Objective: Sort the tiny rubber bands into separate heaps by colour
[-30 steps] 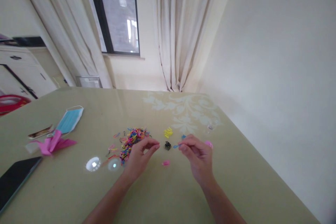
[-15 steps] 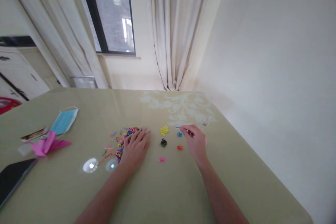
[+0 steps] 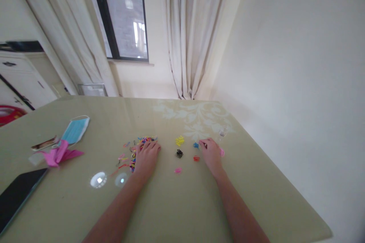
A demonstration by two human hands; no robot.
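Observation:
A mixed heap of small coloured elastic bands [image 3: 142, 142] lies on the olive table [image 3: 176, 205]. My left hand [image 3: 146, 156] rests flat on that heap, fingers stretched out. Sorted little clusters sit to its right: yellow [image 3: 179, 141], black [image 3: 179, 153], blue [image 3: 195, 145], red [image 3: 195, 158] and pink [image 3: 178, 170]. My right hand [image 3: 211, 152] is down on the table with its fingertips drawn together right beside the blue cluster. Whether it holds anything is hidden. Another pink bit [image 3: 222, 152] peeks out behind it.
A blue face mask [image 3: 74, 130], a pink wrapper [image 3: 58, 154] and a dark tablet [image 3: 17, 193] lie at the left. A small clear bag [image 3: 222, 133] sits beyond my right hand. The table's right edge runs along the white wall; curtains and a window stand behind.
My left hand went from a pinch near the centre to lying flat on the mixed heap. My right hand carried a blue band over to the blue cluster and lowered to the table.

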